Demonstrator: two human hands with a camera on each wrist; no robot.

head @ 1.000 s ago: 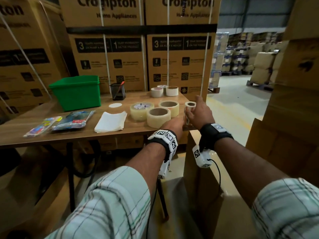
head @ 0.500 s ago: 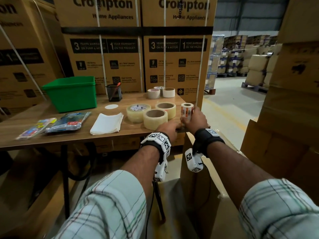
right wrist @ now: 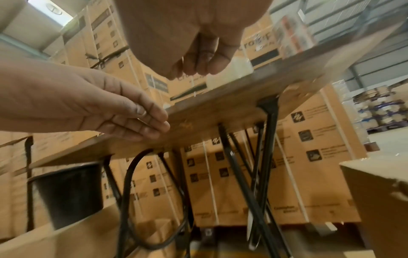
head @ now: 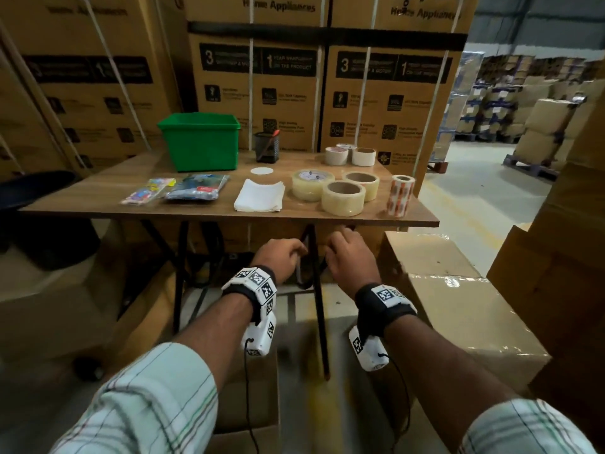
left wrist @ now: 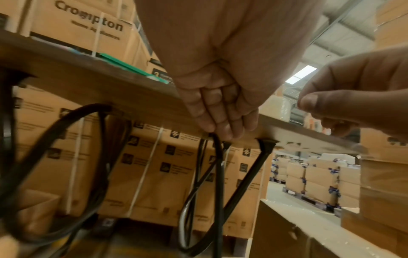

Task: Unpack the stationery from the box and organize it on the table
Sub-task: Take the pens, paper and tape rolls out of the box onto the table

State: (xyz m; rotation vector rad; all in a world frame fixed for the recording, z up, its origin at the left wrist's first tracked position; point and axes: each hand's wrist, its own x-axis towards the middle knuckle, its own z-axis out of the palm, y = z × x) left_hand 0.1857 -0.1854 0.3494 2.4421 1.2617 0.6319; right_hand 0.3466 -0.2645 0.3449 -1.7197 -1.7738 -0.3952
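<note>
Stationery laid out on surface (head: pixel 98 204): sticker roll (head: pixel 401 194) upright near right front corner, three clear tape rolls (head: pixel 343 198) just left of it, white paper stack (head: pixel 260 199), two plastic packets (head: pixel 196 188), three white tape rolls (head: pixel 350 155) at back, pen holder (head: pixel 267 146), green bin (head: pixel 201 140). My left hand (head: pixel 278 257) and right hand (head: pixel 350 255) hang below front edge, both empty, fingers loosely curled. Cardboard box (head: pixel 458 306) sits on floor at my right, beside surface.

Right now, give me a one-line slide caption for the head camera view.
Both empty hands, left hand and right hand, hang below the table edge; tape rolls stand arranged above.
</note>
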